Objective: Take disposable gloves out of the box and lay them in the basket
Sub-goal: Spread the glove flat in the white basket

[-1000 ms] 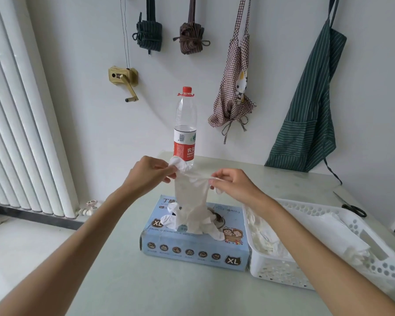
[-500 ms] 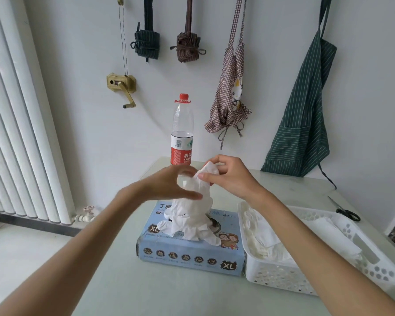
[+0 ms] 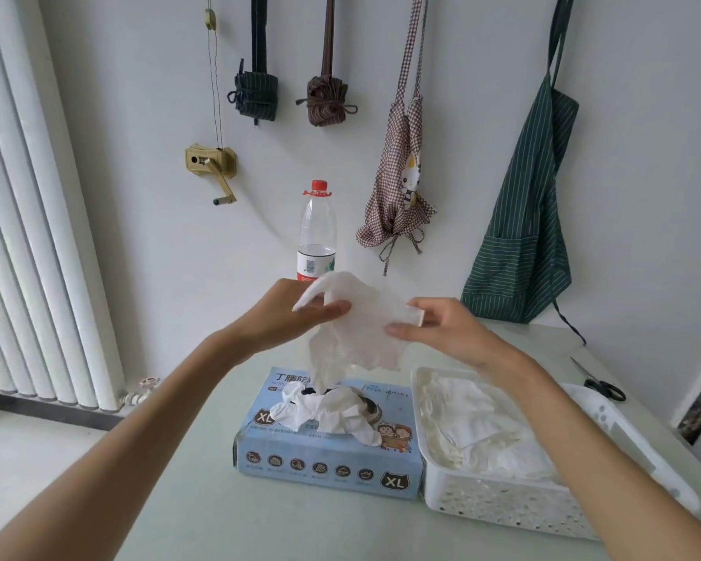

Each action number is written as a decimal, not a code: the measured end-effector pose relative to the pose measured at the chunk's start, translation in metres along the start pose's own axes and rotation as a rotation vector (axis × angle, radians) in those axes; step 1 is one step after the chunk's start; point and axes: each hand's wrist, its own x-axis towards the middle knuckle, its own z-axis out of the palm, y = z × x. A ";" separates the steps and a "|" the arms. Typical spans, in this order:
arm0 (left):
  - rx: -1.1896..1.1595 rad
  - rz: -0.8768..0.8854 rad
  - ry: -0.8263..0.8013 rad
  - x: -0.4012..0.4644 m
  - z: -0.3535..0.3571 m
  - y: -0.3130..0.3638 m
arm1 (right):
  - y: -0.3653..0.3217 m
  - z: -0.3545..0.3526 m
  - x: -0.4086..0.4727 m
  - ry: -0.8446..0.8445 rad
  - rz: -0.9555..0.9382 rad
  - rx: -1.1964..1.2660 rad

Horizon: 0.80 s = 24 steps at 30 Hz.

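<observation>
Your glove box [image 3: 328, 447] sits on the table [image 3: 203, 512] with the basket [image 3: 498, 500] touching its right side. The water bottle [image 3: 317, 232] stands behind the box, the scissors [image 3: 601, 384] behind the basket. Your hands hold a glove [image 3: 361, 321] above the box.

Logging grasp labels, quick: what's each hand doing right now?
Left hand: pinches one edge of the white glove, raised above the box.
Right hand: fingers pinch the glove's other edge.

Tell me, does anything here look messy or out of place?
Only slightly: several gloves spill in a tangle from the opening of the glove box instead of one neat tab. Nothing looks spilled or damaged.
</observation>
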 end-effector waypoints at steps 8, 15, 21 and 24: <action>0.076 -0.097 -0.266 0.004 0.045 0.002 | -0.015 -0.073 -0.044 0.099 0.057 0.139; 0.039 -0.061 -0.489 0.018 0.075 0.046 | -0.011 -0.088 -0.066 0.080 0.057 -0.098; -0.046 0.084 -0.319 0.028 0.105 0.042 | -0.012 -0.101 -0.072 0.164 0.040 -0.007; -0.142 0.092 -0.281 0.026 0.103 0.037 | -0.003 -0.110 -0.073 0.269 0.011 0.055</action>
